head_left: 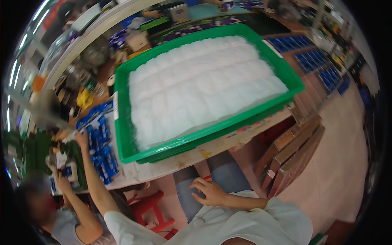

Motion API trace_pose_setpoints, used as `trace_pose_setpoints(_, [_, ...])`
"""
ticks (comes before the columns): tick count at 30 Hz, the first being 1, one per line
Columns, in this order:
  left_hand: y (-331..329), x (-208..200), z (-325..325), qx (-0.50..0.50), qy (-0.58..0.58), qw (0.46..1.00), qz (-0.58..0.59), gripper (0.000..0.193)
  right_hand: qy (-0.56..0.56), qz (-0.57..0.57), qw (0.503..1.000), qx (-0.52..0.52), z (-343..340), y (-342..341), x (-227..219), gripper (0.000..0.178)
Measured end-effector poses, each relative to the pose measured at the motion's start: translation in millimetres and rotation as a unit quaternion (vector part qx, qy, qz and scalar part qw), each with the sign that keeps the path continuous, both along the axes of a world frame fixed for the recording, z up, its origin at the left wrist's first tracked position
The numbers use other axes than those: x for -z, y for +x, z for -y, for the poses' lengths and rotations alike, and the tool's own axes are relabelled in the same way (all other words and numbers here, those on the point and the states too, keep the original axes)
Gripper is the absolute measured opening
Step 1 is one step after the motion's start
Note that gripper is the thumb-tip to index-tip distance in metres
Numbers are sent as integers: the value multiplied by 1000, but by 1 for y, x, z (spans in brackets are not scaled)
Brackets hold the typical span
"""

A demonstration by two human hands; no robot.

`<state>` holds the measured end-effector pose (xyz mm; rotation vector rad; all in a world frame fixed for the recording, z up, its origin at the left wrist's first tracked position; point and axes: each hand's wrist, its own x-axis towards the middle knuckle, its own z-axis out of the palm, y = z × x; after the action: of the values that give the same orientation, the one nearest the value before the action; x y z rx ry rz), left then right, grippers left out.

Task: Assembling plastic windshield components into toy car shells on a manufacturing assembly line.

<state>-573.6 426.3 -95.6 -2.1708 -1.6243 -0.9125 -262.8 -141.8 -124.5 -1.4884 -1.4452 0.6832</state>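
My left arm stretches out to the far left, where my left hand (pixel 82 139) is at the edge of a heap of small blue parts (pixel 100 141). Its fingers are small and blurred, so whether they hold anything does not show. Over my lap, my right hand (pixel 209 192) has its fingers loosely bent and apart, with nothing in them. In front of me a large green tray (pixel 216 127) rests on the table, apparently stacked on another. Rows of white, soft-looking wrapped bundles (pixel 200 85) fill it.
A co-worker (pixel 75 222) sits at my left with hands near the table edge. A red stool (pixel 152 210) stands below. Brown boards or boxes (pixel 292 153) lean at the right under the table. Blue parts in rows (pixel 312 60) lie at the back right.
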Motion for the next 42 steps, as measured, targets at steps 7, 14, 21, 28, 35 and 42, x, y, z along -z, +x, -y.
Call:
trace_pose_setpoints(7, [209,-149,134,290,162,923,196,20,166,132,958,194,57,76,-20,7])
trace_pose_setpoints(14, [408,-171,321,570,-49,814,102,17,302,221,790,486,86,229,-92,4])
trace_pose_setpoints(21, [557,-105,393,674,-75,735,25,23,230,211,770,556,75,417,-65,15])
trace_pose_setpoints(28, [597,-97,409,555,-144,819,-22,37,100,299,845,432,29,486,-51,26])
trace_pose_setpoints(35, [585,-86,413,568,-119,815,0,34,-2,305,885,351,-11,483,-38,29])
trace_pose_setpoints(42, [593,-86,413,554,-102,826,8,31,23,369,875,311,-13,479,-40,29])
